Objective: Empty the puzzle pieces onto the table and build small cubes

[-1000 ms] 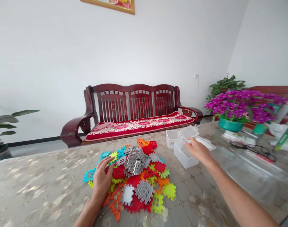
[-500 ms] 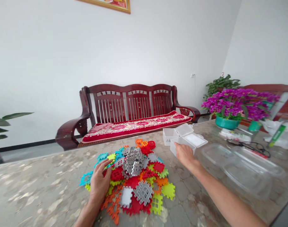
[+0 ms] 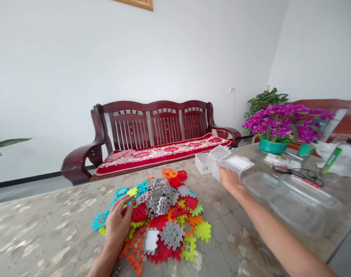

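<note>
A heaped pile of flat interlocking building pieces in grey, red, orange, blue, lime and white lies on the table. On top sits a cluster of grey pieces (image 3: 159,196). My left hand (image 3: 118,219) rests open at the pile's left side, fingers stretched over blue and red pieces (image 3: 139,212). My right hand (image 3: 229,181) grips the near wall of a small clear plastic box (image 3: 216,172), its fingertips partly hidden. Just left of that box stands a second clear box (image 3: 203,166) with dark marking on its front. Both have their lids (image 3: 241,162) flipped back.
Clear plastic lids or trays (image 3: 296,207) lie to the right. Behind them are black-framed glasses (image 3: 311,176), a white packet (image 3: 282,161) and purple flowers in a teal pot (image 3: 273,146). A wooden bench (image 3: 152,127) stands beyond the table's far edge (image 3: 152,167).
My right hand has moved the nearer box a little to the right, apart from the other one. My left hand stays at the pile. The view has shifted slightly.
</note>
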The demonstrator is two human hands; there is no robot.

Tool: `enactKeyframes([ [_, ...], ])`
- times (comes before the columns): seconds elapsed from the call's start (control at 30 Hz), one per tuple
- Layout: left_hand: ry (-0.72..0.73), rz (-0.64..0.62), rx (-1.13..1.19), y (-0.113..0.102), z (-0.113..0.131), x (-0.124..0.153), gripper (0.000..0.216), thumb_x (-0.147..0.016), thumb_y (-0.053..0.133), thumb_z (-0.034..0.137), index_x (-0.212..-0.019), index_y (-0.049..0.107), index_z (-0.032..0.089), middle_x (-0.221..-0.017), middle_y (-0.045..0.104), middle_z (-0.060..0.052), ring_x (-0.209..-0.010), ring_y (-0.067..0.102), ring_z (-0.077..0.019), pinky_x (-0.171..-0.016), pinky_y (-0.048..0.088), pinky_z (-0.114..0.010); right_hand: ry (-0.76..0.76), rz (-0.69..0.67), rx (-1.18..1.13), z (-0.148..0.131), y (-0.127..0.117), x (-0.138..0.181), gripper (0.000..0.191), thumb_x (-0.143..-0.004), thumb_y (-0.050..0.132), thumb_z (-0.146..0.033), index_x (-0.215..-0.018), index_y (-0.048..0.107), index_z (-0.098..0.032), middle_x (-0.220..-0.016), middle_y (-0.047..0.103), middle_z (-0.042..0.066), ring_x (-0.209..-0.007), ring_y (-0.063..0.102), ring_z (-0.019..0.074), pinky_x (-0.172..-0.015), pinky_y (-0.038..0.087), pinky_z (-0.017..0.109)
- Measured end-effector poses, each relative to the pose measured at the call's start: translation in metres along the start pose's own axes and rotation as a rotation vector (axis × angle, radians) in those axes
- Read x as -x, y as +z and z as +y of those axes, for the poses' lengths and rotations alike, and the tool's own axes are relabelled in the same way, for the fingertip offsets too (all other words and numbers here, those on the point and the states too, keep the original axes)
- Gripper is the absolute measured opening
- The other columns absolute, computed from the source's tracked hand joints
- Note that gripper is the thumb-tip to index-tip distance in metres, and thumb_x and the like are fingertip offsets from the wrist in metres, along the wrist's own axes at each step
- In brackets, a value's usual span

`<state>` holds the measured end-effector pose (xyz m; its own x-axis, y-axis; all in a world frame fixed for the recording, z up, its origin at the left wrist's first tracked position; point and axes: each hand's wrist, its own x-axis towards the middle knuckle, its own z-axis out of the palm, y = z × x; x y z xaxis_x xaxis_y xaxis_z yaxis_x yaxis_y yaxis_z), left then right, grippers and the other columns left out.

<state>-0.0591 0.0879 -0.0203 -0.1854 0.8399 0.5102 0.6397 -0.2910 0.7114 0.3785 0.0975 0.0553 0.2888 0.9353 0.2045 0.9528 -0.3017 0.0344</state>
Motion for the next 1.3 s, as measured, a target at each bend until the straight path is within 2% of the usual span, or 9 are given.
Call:
enactKeyframes([
  [0.13,0.000,0.005,0.006,0.001,0.000,0.000,0.038,-0.078,0.049,0.044,-0.099,0.070,0.020,-0.113,0.064,-0.008,-0.102,0.063,-0.0237,-0.095,0.051,-0.041,0.041,0.019,0.011,0.015,-0.002,-0.002,0.039,-0.087,0.036,-0.005,-0.117,0.059,-0.016,-0.096,0.070,0.014,-0.089,0.065,0.0238,-0.076,0.044,0.032],
  [0.2,0.003,0.010,0.004,0.001,0.000,0.000,0.038,-0.077,0.049,0.043,-0.098,0.070,0.021,-0.112,0.065,-0.008,-0.101,0.063,-0.0238,-0.094,0.052,-0.040,0.051,0.050,0.018,0.017,-0.004,-0.001,0.038,-0.087,0.036,-0.005,-0.115,0.060,-0.014,-0.104,0.067,0.016,-0.097,0.062,0.0260,-0.080,0.043,0.034],
  [0.3,0.006,0.002,-0.013,0.000,0.001,0.000,0.036,-0.077,0.049,0.041,-0.098,0.071,0.023,-0.111,0.065,-0.006,-0.102,0.063,-0.0235,-0.095,0.051,-0.040,0.013,0.169,0.016,0.006,-0.008,-0.001,0.038,-0.087,0.043,-0.012,-0.122,0.057,-0.016,-0.124,0.058,0.017,-0.112,0.053,0.0275,-0.091,0.038,0.036],
  [0.4,-0.003,-0.004,-0.020,0.000,0.001,0.001,0.036,-0.077,0.049,0.042,-0.098,0.071,0.023,-0.113,0.065,-0.006,-0.102,0.063,-0.0235,-0.097,0.050,-0.041,-0.086,0.240,-0.012,-0.018,-0.011,-0.007,0.040,-0.090,0.046,-0.025,-0.129,0.050,-0.018,-0.132,0.053,0.015,-0.112,0.052,0.0255,-0.092,0.036,0.035],
  [0.5,-0.007,0.000,-0.014,0.001,-0.001,0.001,0.037,-0.077,0.049,0.044,-0.098,0.071,0.022,-0.112,0.065,-0.007,-0.101,0.064,-0.0234,-0.097,0.050,-0.041,-0.168,0.201,-0.011,-0.043,-0.010,-0.020,0.038,-0.093,0.044,-0.034,-0.128,0.051,-0.019,-0.128,0.056,0.014,-0.108,0.055,0.0241,-0.092,0.035,0.034],
  [0.63,-0.016,0.019,-0.016,0.001,-0.003,0.002,0.037,-0.077,0.049,0.045,-0.096,0.071,0.022,-0.110,0.066,-0.007,-0.100,0.064,-0.0235,-0.097,0.049,-0.041,-0.195,0.102,0.014,-0.056,-0.002,-0.039,0.031,-0.094,0.043,-0.034,-0.110,0.063,-0.017,-0.112,0.065,0.014,-0.106,0.057,0.0251,-0.093,0.033,0.036],
  [0.73,-0.015,0.009,-0.020,0.000,-0.003,0.002,0.037,-0.077,0.049,0.044,-0.096,0.071,0.022,-0.110,0.066,-0.007,-0.099,0.064,-0.0239,-0.096,0.049,-0.042,-0.198,0.080,0.015,-0.051,0.002,-0.051,0.030,-0.093,0.043,-0.028,-0.099,0.069,-0.015,-0.106,0.068,0.014,-0.106,0.056,0.0269,-0.093,0.033,0.038],
  [1.0,-0.002,0.002,-0.042,0.001,-0.002,0.001,0.036,-0.076,0.049,0.044,-0.094,0.071,0.023,-0.108,0.067,-0.006,-0.100,0.064,-0.0241,-0.096,0.049,-0.042,-0.147,0.081,0.022,-0.023,-0.001,-0.068,0.030,-0.089,0.044,-0.020,-0.098,0.072,-0.011,-0.106,0.068,0.018,-0.113,0.049,0.0315,-0.097,0.028,0.042],
  [1.3,0.019,-0.004,-0.094,-0.001,-0.002,0.000,0.038,-0.077,0.047,0.047,-0.095,0.071,0.025,-0.106,0.068,-0.006,-0.099,0.064,-0.0249,-0.095,0.049,-0.042,-0.067,0.106,0.037,-0.002,-0.007,-0.064,0.029,-0.082,0.046,-0.014,-0.091,0.074,-0.012,-0.099,0.070,0.018,-0.111,0.049,0.0313,-0.094,0.030,0.042],
])
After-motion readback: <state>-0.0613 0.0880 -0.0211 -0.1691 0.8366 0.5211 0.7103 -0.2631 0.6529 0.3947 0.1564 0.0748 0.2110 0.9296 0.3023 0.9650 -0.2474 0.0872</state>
